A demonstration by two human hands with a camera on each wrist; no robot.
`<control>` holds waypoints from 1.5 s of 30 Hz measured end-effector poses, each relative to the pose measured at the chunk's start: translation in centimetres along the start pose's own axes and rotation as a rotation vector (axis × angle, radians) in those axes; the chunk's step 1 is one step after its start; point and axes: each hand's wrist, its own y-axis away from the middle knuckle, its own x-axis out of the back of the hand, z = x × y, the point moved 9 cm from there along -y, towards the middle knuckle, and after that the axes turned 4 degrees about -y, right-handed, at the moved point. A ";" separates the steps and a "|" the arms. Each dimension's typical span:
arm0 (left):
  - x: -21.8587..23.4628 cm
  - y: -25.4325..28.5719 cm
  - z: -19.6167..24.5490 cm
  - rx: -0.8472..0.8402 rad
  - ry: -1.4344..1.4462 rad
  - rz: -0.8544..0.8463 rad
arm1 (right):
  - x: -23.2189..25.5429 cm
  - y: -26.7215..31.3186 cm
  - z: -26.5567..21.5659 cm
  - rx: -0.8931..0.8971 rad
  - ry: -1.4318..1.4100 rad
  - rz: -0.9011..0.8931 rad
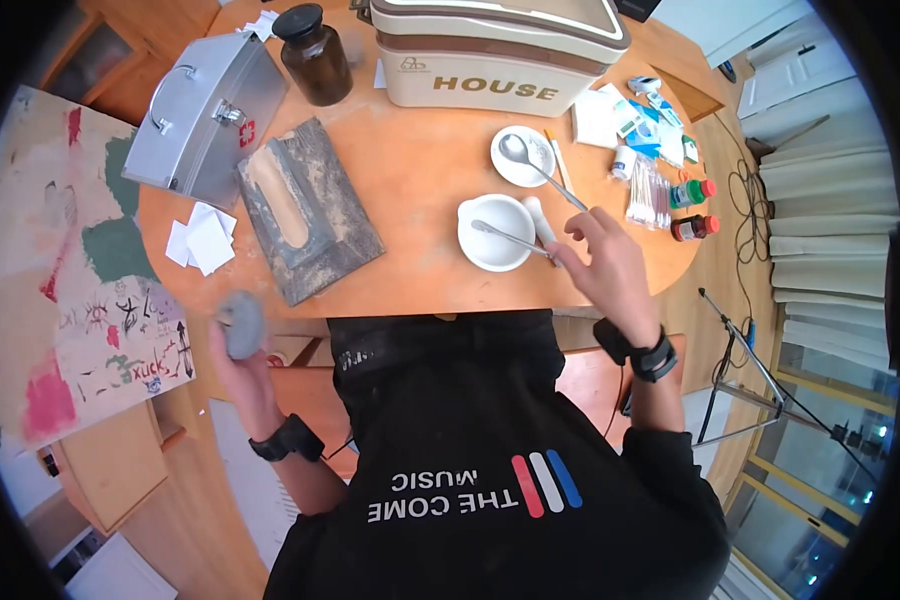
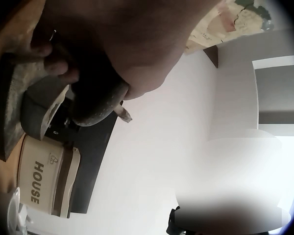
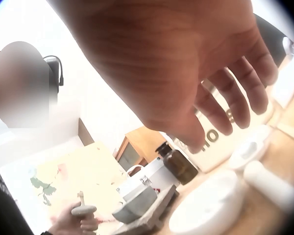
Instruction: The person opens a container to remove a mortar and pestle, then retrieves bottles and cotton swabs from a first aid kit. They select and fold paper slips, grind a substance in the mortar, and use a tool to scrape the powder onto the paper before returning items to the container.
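My left hand [image 1: 242,378] grips a grey stone grinding wheel [image 1: 240,325] off the table's left front edge. A short wooden axle [image 2: 123,113] sticks out of the wheel in the left wrist view. Beyond it, a boat-shaped grinding trough [image 1: 282,195] sits on a rough grey slab [image 1: 345,240]. My right hand [image 1: 610,268] hovers by the white mortar [image 1: 495,250], its fingers loosely bent and apart from the thumb. A metal spatula [image 1: 505,235] leans in the mortar, its end near my thumb. A metal spoon [image 1: 518,152] rests on a small white dish [image 1: 500,170], its handle reaching toward my fingers.
A white pestle [image 1: 538,218] lies beside the mortar. Behind stand a silver case [image 1: 205,115], a brown bottle [image 1: 315,65] and a cream box [image 1: 490,80]. White papers [image 1: 202,240] lie left; cotton swabs [image 1: 648,195] and small bottles [image 1: 692,192] are at right.
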 end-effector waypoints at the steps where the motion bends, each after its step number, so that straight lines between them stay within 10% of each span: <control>1: 0.5 -0.7 -0.3 -0.044 0.121 0.067 | -0.9 0.8 -0.1 -0.026 0.019 0.019; 7: 1.0 -3.9 -1.3 -0.252 0.315 0.186 | -5.6 1.5 2.1 -0.213 -0.248 0.000; 10: 0.1 -6.6 -2.0 -0.405 0.429 -0.149 | -5.2 1.3 2.1 -0.234 -0.332 0.034; 13: 0.0 -9.1 -2.8 -0.443 0.374 0.056 | -3.9 0.1 1.1 -0.282 -0.509 0.040; 17: 0.9 -10.8 -5.2 -0.419 0.240 0.318 | -2.6 -7.6 -9.0 0.135 -0.465 0.026; 25: -0.5 -9.6 -3.8 -0.375 0.163 0.263 | -12.9 -21.4 -19.4 0.566 -0.507 -0.226; 45: -1.3 -9.0 -4.4 -0.311 0.163 0.183 | -11.9 -15.6 -25.4 1.116 0.161 -0.091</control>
